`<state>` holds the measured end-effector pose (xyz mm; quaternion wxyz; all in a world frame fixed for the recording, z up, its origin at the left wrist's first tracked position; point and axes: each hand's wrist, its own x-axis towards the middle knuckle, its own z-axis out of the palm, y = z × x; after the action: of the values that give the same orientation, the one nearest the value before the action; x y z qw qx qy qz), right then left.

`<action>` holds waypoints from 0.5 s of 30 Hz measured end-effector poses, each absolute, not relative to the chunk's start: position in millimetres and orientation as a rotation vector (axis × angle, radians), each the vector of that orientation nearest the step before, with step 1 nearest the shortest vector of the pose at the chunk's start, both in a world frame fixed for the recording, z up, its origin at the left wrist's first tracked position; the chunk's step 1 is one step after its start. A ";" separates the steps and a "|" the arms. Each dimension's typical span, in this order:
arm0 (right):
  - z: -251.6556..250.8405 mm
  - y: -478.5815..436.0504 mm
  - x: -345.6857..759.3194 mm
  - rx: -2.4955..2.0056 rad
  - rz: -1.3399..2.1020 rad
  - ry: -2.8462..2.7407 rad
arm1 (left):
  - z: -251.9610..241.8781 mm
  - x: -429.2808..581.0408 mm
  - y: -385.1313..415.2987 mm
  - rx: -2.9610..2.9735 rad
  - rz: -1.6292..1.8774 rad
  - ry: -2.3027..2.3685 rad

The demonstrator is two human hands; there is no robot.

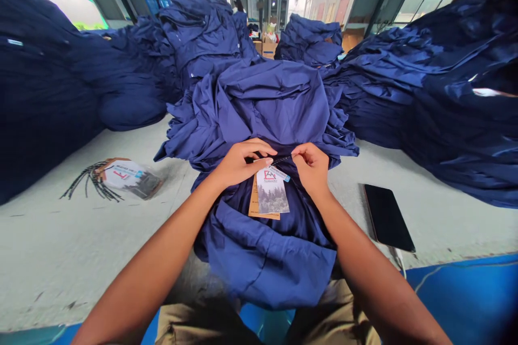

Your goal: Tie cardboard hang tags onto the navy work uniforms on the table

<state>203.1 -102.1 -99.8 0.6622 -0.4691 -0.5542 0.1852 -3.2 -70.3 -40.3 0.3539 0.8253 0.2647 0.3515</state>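
Note:
A black tag cord (282,160) is stretched between my two hands above a navy garment (267,259). My left hand (245,161) pinches the cord's left part between thumb and fingers. The fingertips of my right hand (311,164) are closed on its right end. From the cord hang a white paper tag (273,197) with a forest print and a brown card (254,207) behind it, both lying against the garment. Just beyond my hands, more navy cloth (275,97) is heaped.
On the pale table (133,248) a bundle of tags (129,178) with black cords lies at left. A phone (388,218) with a white cable lies at right. Large navy garment piles (40,81) rise on both sides and behind. A person (238,4) is far back.

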 end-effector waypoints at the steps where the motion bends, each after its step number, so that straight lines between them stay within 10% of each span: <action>1: -99.9 -102.3 203.5 -1.063 0.424 -1.249 | -35.7 -7.2 -80.2 2.198 0.936 0.680; 15: -22.2 -170.3 264.8 -0.794 1.426 -2.361 | 34.2 -69.1 -179.6 2.631 0.139 0.818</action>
<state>264.8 -170.3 -22.2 0.1352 -0.2739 -0.8151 0.4922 -69.1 -179.6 34.2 0.1903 0.9363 0.2910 0.0495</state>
